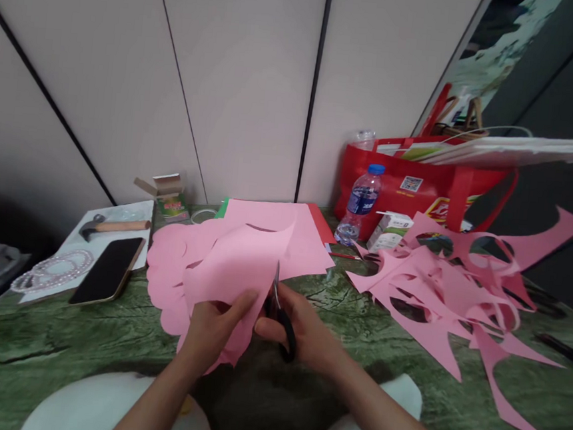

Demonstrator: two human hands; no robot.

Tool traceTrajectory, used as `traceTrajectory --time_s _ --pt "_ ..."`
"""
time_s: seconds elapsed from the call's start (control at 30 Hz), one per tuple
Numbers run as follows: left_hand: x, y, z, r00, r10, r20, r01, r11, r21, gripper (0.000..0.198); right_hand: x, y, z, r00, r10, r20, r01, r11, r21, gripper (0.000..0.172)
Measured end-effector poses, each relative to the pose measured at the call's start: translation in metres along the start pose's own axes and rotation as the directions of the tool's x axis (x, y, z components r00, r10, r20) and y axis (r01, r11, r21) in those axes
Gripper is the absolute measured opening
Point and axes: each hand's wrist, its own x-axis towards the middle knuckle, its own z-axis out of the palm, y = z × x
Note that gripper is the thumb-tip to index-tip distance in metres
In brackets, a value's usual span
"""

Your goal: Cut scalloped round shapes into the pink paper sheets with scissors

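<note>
Near the middle of the view, my left hand (pixel 213 332) pinches the lower edge of a pink paper sheet (pixel 242 258). Black-handled scissors (pixel 283 332) are in my right hand (pixel 304 327), their blades pointing up at the sheet's right edge. Beneath and to the left lie pink paper pieces with scalloped edges (pixel 167 251). Behind the held sheet, more flat pink paper (pixel 309 244) rests on the table, with green and red edges showing under it. A heap of pink offcuts (pixel 426 281) with curved cutouts spreads at the right.
On the left are a phone (pixel 108 270), a hammer (pixel 115 225), a beaded string (pixel 55 272) and a small open box (pixel 171 203). A water bottle (pixel 361 205), a carton (pixel 389 232) and a red bag (pixel 409 185) stand at the back right of the green table (pixel 88 358).
</note>
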Motion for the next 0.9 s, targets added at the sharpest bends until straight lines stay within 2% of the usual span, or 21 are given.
traceTrajectory --time_s 0.27,0.43,0.6,0.77,0.9 --pt "-0.005 -0.002 0.000 1.000 -0.008 -0.013 0.009 0.997 0.080 0.037 0.000 -0.002 0.007 0.997 -0.047 -0.056 0.047 0.999 -0.001 0.037" --pt "-0.008 -0.003 0.000 0.998 -0.044 -0.050 0.044 0.999 0.000 0.034 -0.003 0.001 0.013 0.993 -0.062 -0.104 0.066 0.997 0.030 0.038" --pt "-0.011 0.000 0.002 0.999 0.005 -0.036 -0.006 0.999 -0.053 0.031 -0.004 0.001 0.016 0.983 -0.077 -0.169 0.089 0.994 0.060 0.037" --pt "-0.011 0.003 0.002 0.999 -0.024 -0.033 0.022 0.998 -0.051 0.032 -0.004 -0.001 0.016 0.987 -0.057 -0.153 0.069 0.995 0.078 0.040" --pt "-0.011 0.001 0.001 0.999 0.006 -0.032 -0.008 0.999 -0.054 0.035 -0.005 0.001 0.015 0.989 -0.048 -0.137 0.062 0.993 0.102 0.039"
